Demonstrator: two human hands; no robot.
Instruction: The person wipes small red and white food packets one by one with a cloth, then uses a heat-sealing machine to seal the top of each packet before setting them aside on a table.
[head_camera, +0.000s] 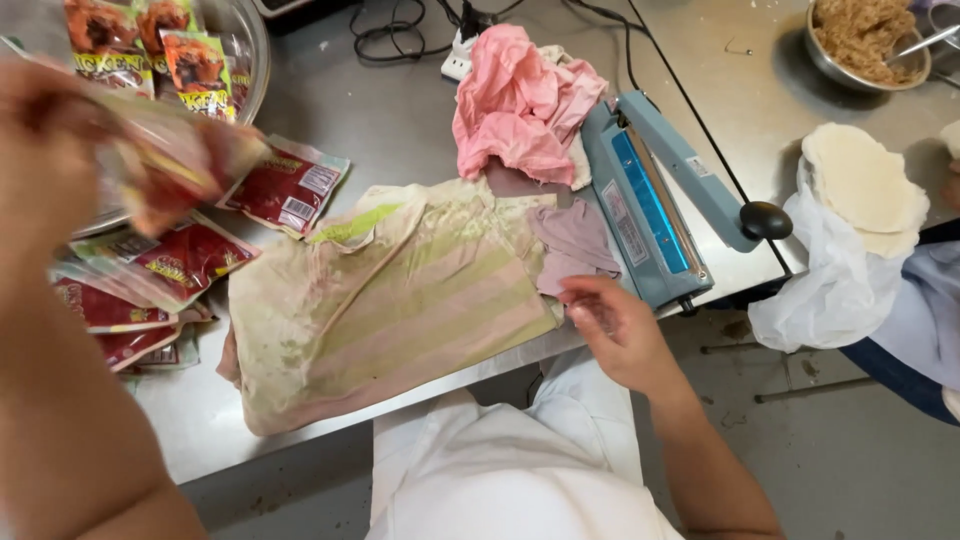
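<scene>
The fingers of the left hand (45, 150) are blurred with motion, but they pinch one end of a flat red-and-clear plastic food pouch (165, 165), lifted above the steel table (300, 430). The fingers of the right hand (610, 325) are loosely curled and slightly apart, holding nothing, and rest at the table's near edge on the corner of a stained striped cloth (400, 290).

Taking the blue hand-lever heat sealer (655, 205) as the landmark: the held pouch is well apart from it, far to its left, and the right hand lies just beside its near end. The pouch's long axis runs roughly left to right with a slight downward tilt, its free end pointing toward the sealer; which end is the mouth I cannot tell through the blur.

As for progress, judging by how things lie: several like pouches (160, 265) lie in a loose heap far left of the sealer, more stand in a round metal bowl (250, 50) behind them, and the sealer's arm is raised with nothing under it. A crumpled pink cloth (520, 105) lies just left of the sealer's far end.
</scene>
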